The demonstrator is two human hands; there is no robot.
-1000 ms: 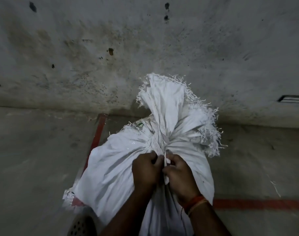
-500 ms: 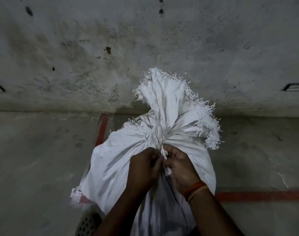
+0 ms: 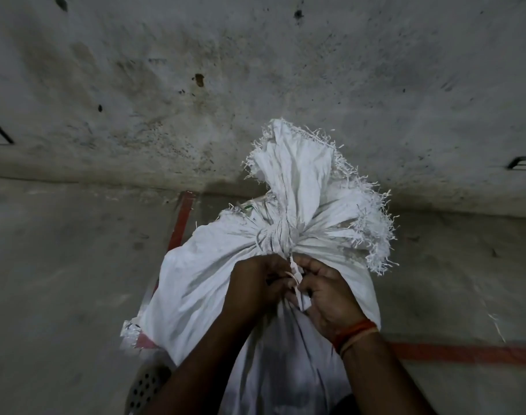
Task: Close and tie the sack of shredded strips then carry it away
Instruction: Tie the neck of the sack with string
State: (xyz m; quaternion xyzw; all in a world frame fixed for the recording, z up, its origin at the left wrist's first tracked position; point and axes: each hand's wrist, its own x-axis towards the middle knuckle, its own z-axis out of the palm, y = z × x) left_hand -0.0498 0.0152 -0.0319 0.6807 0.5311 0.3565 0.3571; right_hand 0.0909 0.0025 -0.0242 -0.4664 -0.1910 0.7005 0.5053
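Observation:
A full white woven sack (image 3: 196,277) stands on the concrete floor right in front of me. Its mouth is gathered into a neck (image 3: 278,235) bound by several turns of white strip, and the frayed top (image 3: 297,163) fans out above. A short white tie strip (image 3: 294,277) hangs from the neck toward me. My left hand (image 3: 252,289) and my right hand (image 3: 327,292) sit side by side just below the neck, both pinching that strip. My right wrist carries orange thread bands. The sack's contents are hidden.
A stained concrete wall (image 3: 255,85) rises just behind the sack. Red painted lines (image 3: 465,353) run across the floor to the right and along the sack's left side (image 3: 181,223). A perforated round object (image 3: 145,384) lies by my left forearm.
My hands have shifted slightly on the tie strip, its ends now loop between my fingers. The view has tilted a little; the sack stays put.

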